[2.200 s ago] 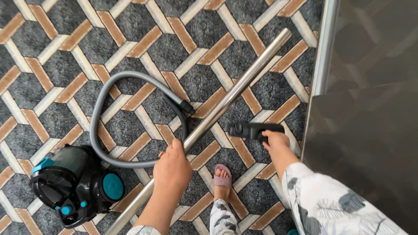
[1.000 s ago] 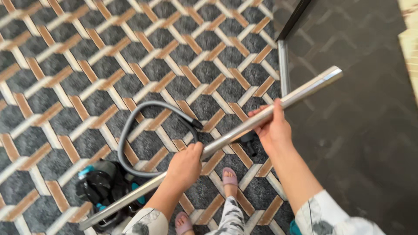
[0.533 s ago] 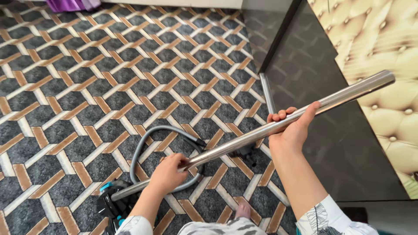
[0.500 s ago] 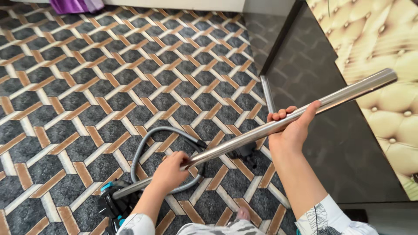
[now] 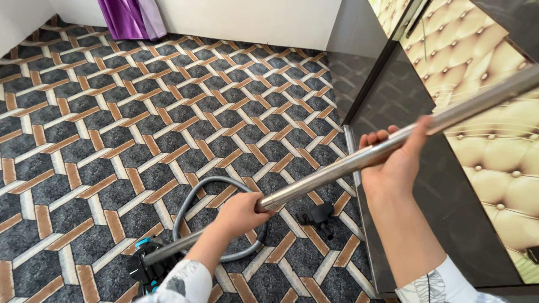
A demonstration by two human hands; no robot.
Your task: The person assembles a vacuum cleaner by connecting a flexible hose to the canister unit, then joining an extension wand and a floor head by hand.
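Left hand [image 5: 238,213]: closed round the lower part of the steel vacuum wand [image 5: 359,158].
Right hand [image 5: 393,160]: gripped the wand higher up.
Wand: slanted upward to the right, above the patterned carpet [image 5: 112,129].
Hose [image 5: 191,196]: looped below, canister [image 5: 147,268] beside it.

I see a smooth, glossy metal tube [image 5: 359,160], with a ribbed grey plastic hose [image 5: 193,193] below it over rough woven carpet [image 5: 112,129]. To my right the tufted panel [image 5: 494,112] looks like shiny cream leatherette, and the purple curtain [image 5: 132,17] looks like satiny cloth.

vacuum canister [image 5: 147,268]: mostly hidden behind sleeve | metal tube [image 5: 359,159]: far end blurred, cut off
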